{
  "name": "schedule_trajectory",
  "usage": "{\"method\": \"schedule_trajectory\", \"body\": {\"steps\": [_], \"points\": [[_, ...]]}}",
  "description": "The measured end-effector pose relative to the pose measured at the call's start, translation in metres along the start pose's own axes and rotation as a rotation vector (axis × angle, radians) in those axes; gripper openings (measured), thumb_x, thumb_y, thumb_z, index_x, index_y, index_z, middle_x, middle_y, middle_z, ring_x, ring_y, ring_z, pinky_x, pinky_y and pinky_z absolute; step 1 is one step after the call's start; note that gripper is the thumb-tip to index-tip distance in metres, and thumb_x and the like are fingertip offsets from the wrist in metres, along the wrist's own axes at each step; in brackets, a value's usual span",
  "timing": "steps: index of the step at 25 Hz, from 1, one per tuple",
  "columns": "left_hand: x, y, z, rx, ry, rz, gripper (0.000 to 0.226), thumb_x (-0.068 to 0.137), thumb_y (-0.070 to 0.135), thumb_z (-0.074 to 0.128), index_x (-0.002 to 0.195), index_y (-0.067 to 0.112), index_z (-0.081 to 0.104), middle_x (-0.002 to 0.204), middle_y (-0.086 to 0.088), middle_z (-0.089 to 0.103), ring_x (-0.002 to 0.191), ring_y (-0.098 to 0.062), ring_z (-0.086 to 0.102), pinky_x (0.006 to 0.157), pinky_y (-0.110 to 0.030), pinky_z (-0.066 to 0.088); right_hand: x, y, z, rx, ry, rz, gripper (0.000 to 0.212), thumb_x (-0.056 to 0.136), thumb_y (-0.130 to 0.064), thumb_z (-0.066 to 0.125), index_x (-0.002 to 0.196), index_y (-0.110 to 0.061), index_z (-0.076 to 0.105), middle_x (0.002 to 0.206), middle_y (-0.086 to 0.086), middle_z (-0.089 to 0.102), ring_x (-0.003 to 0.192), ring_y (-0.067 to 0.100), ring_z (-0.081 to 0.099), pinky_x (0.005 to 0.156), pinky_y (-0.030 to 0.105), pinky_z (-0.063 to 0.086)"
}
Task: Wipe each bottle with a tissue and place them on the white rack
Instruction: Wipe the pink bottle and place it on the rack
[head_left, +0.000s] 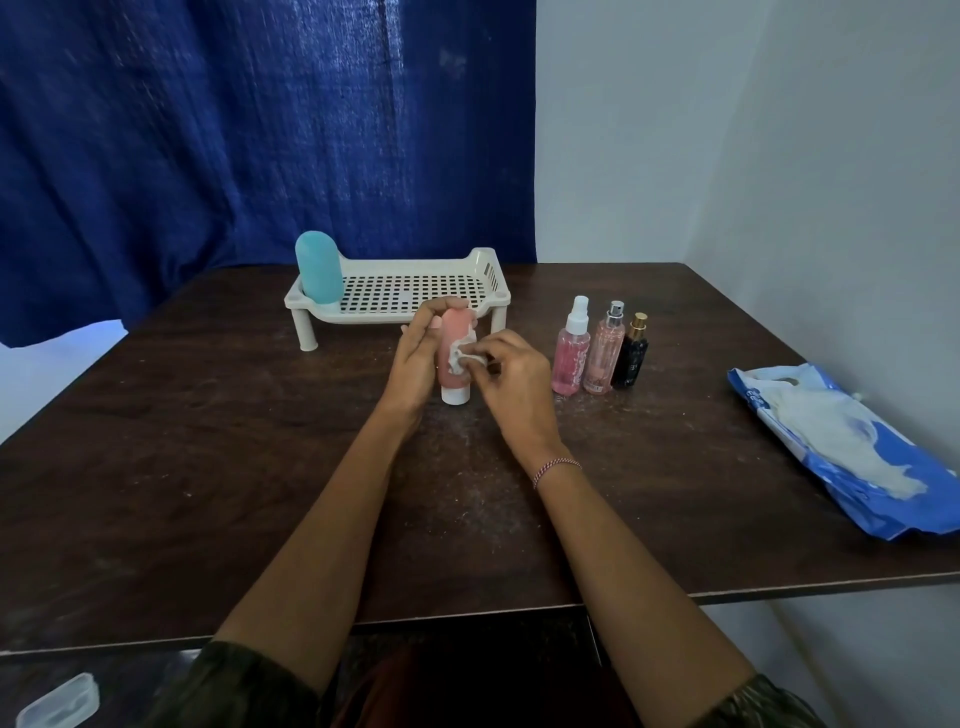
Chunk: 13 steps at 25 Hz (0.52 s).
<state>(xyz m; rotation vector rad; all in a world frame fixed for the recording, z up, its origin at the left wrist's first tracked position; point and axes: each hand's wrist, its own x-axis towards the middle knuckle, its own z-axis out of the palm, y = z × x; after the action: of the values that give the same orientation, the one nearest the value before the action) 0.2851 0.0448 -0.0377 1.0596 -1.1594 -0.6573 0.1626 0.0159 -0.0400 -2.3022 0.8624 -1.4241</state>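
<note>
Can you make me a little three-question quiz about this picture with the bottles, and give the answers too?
1. What colour is the bottle already on the white rack?
2. True or false: the right hand holds a tissue.
3. How many bottles stand in a row beside the rack, waiting?

Key:
1. Blue, the blue bottle.
2. True; the left hand holds the pink bottle.
3. Three: pink spray bottle, peach bottle, black bottle.
</note>
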Motion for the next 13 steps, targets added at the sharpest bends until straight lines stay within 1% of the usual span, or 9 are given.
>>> {"method": "schedule_trajectory", "body": {"steps": [4, 7, 10, 13], "points": [[-0.0032, 0.0038, 0.0017, -0.023, -0.035, 0.034, 0.031, 0.101, 0.005, 0.026, 0.111, 0.017, 0.053, 0.128, -0.016, 0.052, 0.117, -0.019, 0.052, 0.09, -0.018, 0.048, 0.0007, -0.0011, 0.002, 0.029, 0.075, 0.032, 0.019, 0.08, -0.008, 0.07, 0.098, -0.006, 0.071, 0.098, 0.006, 0.066, 0.09, 0.015, 0.061, 0.081, 0.035, 0.054], [-0.005, 0.0047, 0.0017, -0.006, -0.039, 0.054, 0.032, 0.1, 0.004, 0.027, 0.111, 0.019, 0.053, 0.125, -0.012, 0.054, 0.114, -0.014, 0.053, 0.089, -0.018, 0.047, -0.0027, -0.0067, 0.0044, 0.046, 0.06, -0.013, 0.021, 0.079, -0.007, 0.07, 0.1, -0.007, 0.071, 0.1, 0.005, 0.066, 0.094, 0.014, 0.061, 0.085, 0.03, 0.052], [-0.0033, 0.0023, -0.0022, 0.01, -0.009, 0.058, 0.03, 0.101, 0.006, 0.026, 0.114, 0.014, 0.052, 0.126, -0.011, 0.054, 0.115, -0.014, 0.054, 0.09, -0.02, 0.048, -0.0047, -0.008, 0.0036, 0.046, 0.019, -0.037, 0.018, 0.076, -0.006, 0.072, 0.094, -0.006, 0.072, 0.093, 0.004, 0.066, 0.085, 0.009, 0.06, 0.078, 0.024, 0.053], [-0.0005, -0.0025, -0.0066, 0.013, 0.007, 0.053, 0.031, 0.101, 0.01, 0.026, 0.116, 0.015, 0.052, 0.13, -0.015, 0.053, 0.119, -0.021, 0.053, 0.091, -0.024, 0.048, -0.0036, -0.0049, 0.0032, 0.041, 0.007, -0.003, 0.015, 0.075, -0.007, 0.074, 0.089, -0.006, 0.073, 0.089, 0.005, 0.068, 0.077, 0.011, 0.062, 0.073, 0.027, 0.055]]}}
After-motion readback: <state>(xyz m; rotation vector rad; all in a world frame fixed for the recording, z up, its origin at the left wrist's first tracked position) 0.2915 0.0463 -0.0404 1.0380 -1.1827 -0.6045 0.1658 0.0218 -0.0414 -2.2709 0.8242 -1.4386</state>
